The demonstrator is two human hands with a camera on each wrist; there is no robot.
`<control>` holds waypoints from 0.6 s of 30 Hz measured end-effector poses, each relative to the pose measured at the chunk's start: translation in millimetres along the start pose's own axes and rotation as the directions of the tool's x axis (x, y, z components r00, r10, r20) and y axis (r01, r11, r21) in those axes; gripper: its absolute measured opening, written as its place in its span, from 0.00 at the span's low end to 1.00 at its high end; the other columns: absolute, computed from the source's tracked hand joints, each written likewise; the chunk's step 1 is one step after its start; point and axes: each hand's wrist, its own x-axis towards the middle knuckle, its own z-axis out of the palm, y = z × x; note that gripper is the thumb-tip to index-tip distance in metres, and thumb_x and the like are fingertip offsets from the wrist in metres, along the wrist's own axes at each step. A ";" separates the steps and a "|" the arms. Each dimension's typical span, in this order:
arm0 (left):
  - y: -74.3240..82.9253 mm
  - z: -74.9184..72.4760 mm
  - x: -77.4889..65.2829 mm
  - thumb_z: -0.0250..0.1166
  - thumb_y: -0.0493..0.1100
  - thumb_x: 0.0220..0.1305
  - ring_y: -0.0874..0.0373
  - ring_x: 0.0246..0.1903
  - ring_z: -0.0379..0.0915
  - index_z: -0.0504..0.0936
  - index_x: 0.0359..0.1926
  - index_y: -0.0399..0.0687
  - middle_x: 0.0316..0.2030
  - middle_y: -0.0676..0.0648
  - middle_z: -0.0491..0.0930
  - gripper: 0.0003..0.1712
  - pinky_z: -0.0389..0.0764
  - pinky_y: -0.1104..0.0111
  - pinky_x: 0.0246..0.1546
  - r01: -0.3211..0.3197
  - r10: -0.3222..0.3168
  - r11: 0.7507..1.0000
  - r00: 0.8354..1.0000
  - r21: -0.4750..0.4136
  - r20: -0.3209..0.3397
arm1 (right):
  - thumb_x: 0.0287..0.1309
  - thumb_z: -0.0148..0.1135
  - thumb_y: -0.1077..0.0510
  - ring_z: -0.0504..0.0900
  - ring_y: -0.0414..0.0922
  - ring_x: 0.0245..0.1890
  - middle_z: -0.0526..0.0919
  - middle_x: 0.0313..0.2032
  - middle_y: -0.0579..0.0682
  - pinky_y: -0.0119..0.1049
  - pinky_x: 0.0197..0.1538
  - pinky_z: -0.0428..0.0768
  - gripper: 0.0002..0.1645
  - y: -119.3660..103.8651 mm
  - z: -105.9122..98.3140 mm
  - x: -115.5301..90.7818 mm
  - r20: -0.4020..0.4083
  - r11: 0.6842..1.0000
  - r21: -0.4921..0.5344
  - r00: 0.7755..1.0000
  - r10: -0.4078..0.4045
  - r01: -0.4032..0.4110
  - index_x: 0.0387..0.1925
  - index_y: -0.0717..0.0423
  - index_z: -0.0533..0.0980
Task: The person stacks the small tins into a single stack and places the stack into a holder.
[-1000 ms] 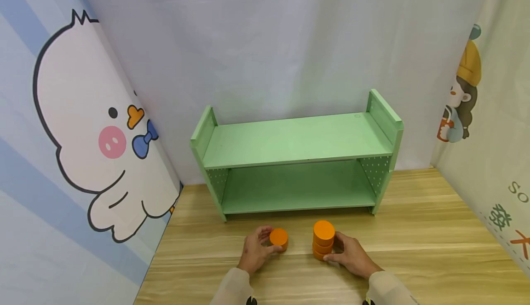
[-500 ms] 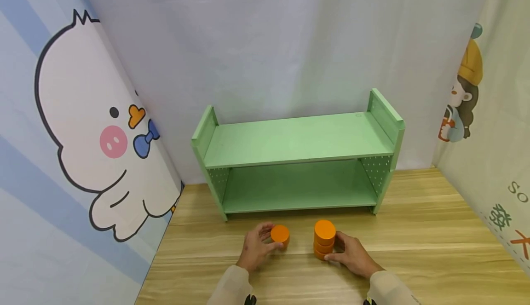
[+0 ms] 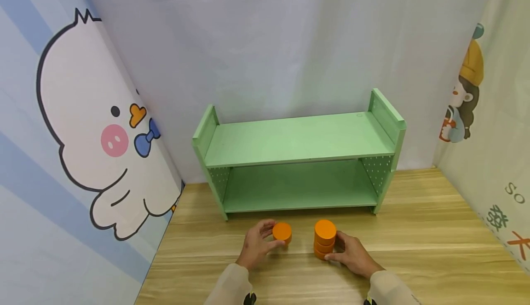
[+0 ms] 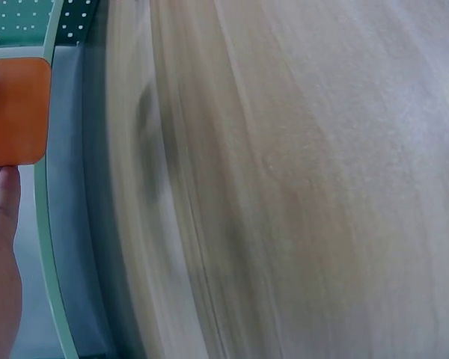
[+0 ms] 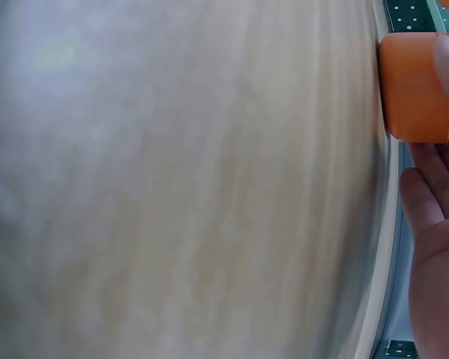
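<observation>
In the head view my left hand (image 3: 257,244) pinches a short orange cylinder (image 3: 282,233) between thumb and fingers. The left wrist view shows that orange cylinder (image 4: 19,112) raised off the tabletop, with a gap below it. To its right, a stack of orange cylinders (image 3: 325,240) stands upright on the table, joints visible between the pieces. My right hand (image 3: 352,255) holds the stack low on its right side, thumb in front and fingers behind. The right wrist view has the lowest part of the stack (image 5: 411,88) against the wood, with thumb and fingers on either side.
Behind both hands stands a green two-tier shelf (image 3: 298,141) with raised side panels. The wood-grain table (image 3: 418,240) extends to either side. A pale curtain (image 3: 265,56) hangs at the back, and printed cloths with cartoon figures (image 3: 116,130) flank the table.
My left hand has lifted the orange cylinder and shifted slightly right and away from me. The right hand and the stack hold their place.
</observation>
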 end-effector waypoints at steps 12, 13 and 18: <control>8.7 1.3 0.3 0.78 0.30 0.48 0.39 0.56 0.76 0.76 0.57 0.30 0.55 0.33 0.78 0.33 0.79 0.51 0.56 0.012 -0.011 1.000 1.000 -0.029 0.018 | 0.54 0.75 0.56 0.75 0.67 0.59 0.75 0.59 0.72 0.56 0.61 0.75 0.42 3.0 1.1 -1.0 -0.006 1.000 -0.002 1.000 -0.013 0.013 0.62 0.76 0.67; 9.6 1.4 0.5 0.78 0.30 0.49 0.39 0.56 0.77 0.76 0.57 0.30 0.55 0.33 0.78 0.33 0.79 0.51 0.56 0.011 -0.011 0.999 1.000 -0.034 0.018 | 0.54 0.76 0.56 0.75 0.67 0.59 0.75 0.58 0.72 0.55 0.61 0.75 0.42 2.8 1.1 -1.0 -0.008 1.000 -0.004 1.000 -0.013 0.013 0.62 0.76 0.67; 15.1 1.9 1.2 0.78 0.32 0.49 0.40 0.55 0.77 0.77 0.56 0.32 0.55 0.35 0.79 0.32 0.78 0.48 0.56 -0.004 0.005 1.000 1.000 -0.022 0.020 | 0.53 0.76 0.55 0.75 0.66 0.60 0.75 0.59 0.71 0.56 0.61 0.74 0.43 2.6 1.0 -0.6 -0.010 1.000 0.016 1.000 0.004 -0.004 0.62 0.75 0.67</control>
